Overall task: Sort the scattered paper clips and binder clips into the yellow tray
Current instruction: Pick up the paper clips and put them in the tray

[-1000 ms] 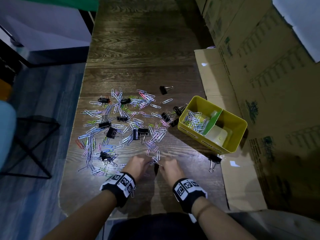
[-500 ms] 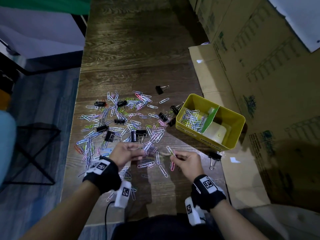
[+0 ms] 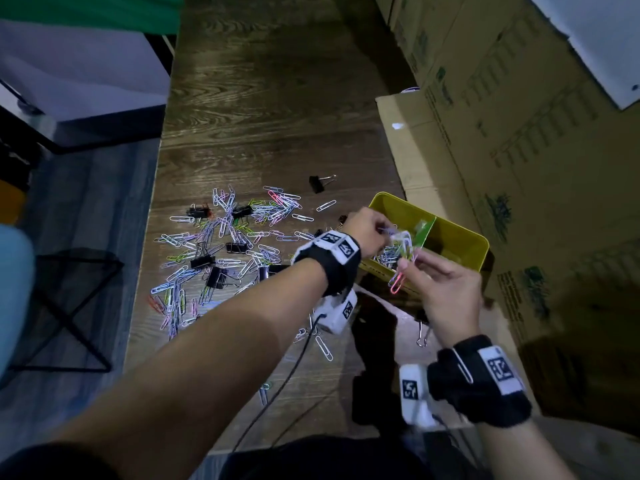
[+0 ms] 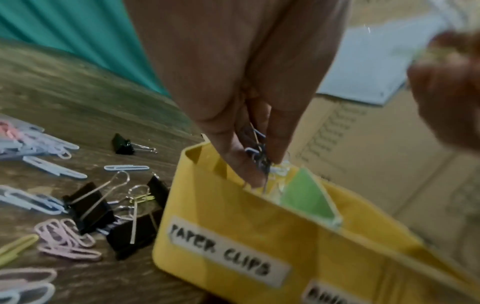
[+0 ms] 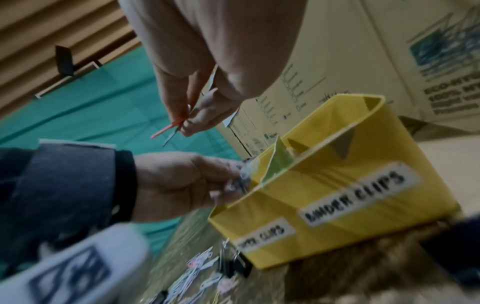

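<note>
Dark wood surface: light, slippery paper clips are pinched in bunches by left hand and right hand fingers over the yellow tray (wire tangles easily).

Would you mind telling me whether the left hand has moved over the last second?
Yes. The left hand went from the table's near edge up and right to the yellow tray, holding paper clips.

1. A dark wood-grain table carries everything.
2. Scattered pastel wire paper clips and black metal binder clips lie on it.
3. A yellow plastic divided tray sits at its right edge, beside flattened brown cardboard.
</note>
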A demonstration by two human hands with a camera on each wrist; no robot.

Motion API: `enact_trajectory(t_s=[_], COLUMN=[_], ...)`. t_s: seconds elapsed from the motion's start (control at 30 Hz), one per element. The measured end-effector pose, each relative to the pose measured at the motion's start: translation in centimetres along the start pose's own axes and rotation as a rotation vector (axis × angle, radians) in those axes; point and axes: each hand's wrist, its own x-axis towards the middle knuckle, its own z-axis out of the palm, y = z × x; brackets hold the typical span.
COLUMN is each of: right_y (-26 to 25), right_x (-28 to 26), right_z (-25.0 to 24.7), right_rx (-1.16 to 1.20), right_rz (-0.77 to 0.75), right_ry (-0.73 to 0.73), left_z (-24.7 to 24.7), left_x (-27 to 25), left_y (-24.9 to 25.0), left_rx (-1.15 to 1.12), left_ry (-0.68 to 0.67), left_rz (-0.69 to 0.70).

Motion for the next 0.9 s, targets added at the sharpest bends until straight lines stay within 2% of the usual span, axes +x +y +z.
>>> enact_trajectory(t_s=[0.07,0.13,0.2,0.33,0.4,0.5,0.63,0.7,0.77,0.83,0.9], right_y=[-0.5,-0.6,-0.5,0.7,1.7,2.3,1.4,1.2,1.3,1.6,2.6], right_x=[1.7,3.9,6.1,9.8,10.9,10.8,9.1,7.8,6.1,3.9,1.6], right_z=[-0.3,-0.5,-0.3,1.3,2.5,3.5,4.2,4.3,4.5,4.7,5.2], right_rx=[-0.061,-0.136,-0.253,-0.622,-0.848,-1.115,-1.162,-1.142,-1.058,-0.976,-0.96], right_rz=[-0.028,-0.038,-0.047,-0.047,-0.02,0.01,-0.025,-0.13,-0.297,-0.401,-0.385], right_ry=[0.001,0.003,-0.005,-0.124,-0.22,-0.343,-0.429,-0.427,-0.444,-0.519,-0.656], left_z=[0.7,0.9,0.6,-0.5,-1.2,-2.4,-4.7,-5.9,-6.9,-7.6,-8.3], left_x=[0.1,-0.2,-0.7,-2.1,-3.3,-5.8,-9.7,-11.9,-14.5,-17.1,-19.4], left_y=[-0.1,-0.3,-0.6,-1.7,-3.0,-4.6,-6.7,-8.5,-11.1,-14.3,-17.6], left_rx=[0.232,0.318,0.313,0.146,0.087,0.131,0.213,0.24,0.271,0.317,0.391], left_ry=[-0.114,-0.181,-0.147,0.086,0.085,0.011,-0.003,-0.024,-0.043,-0.071,-0.04], left_rz=[0.052,0.089,0.128,0.105,0.068,0.044,0.01,-0.072,-0.182,-0.287,-0.347])
